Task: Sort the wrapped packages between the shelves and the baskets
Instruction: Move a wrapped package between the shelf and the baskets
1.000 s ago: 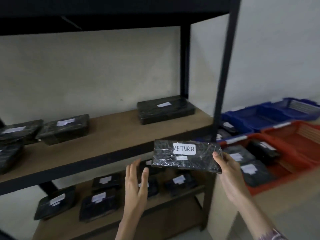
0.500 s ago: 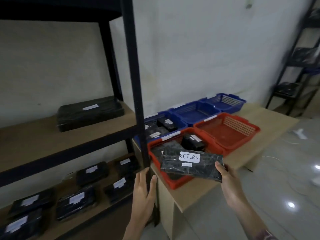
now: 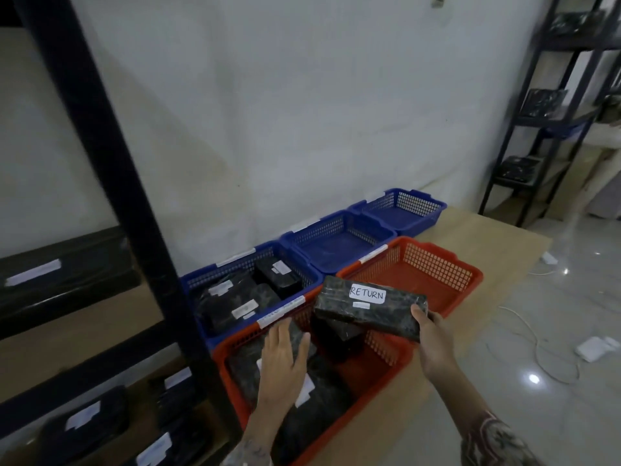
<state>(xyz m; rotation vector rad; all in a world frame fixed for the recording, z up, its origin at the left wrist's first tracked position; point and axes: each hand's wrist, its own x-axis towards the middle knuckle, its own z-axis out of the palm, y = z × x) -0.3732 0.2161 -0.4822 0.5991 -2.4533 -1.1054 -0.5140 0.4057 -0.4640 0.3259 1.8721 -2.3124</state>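
Observation:
My right hand (image 3: 433,344) grips one end of a black wrapped package (image 3: 366,311) with a white label reading RETURN. It hangs over the near red basket (image 3: 379,351), which holds several black packages. My left hand (image 3: 284,361) hovers flat, fingers straight, above the packages in that basket, holding nothing. Behind it, the left blue basket (image 3: 198,284) also holds several wrapped packages. More packages lie on the shelves at the left, one on the middle board (image 3: 64,280) and others on the lower board (image 3: 84,422).
An empty red basket (image 3: 470,274) and two empty blue baskets (image 3: 339,243) (image 3: 400,213) stand on the wooden table (image 3: 477,237). A black shelf post (image 3: 111,183) rises at the left. Another shelf rack (image 3: 544,105) stands far right. Cables and white items lie on the glossy floor (image 3: 551,348).
My view swung right from the shelves to the baskets. My right hand carried the RETURN package over the near red basket, and my left hand moved out above its contents.

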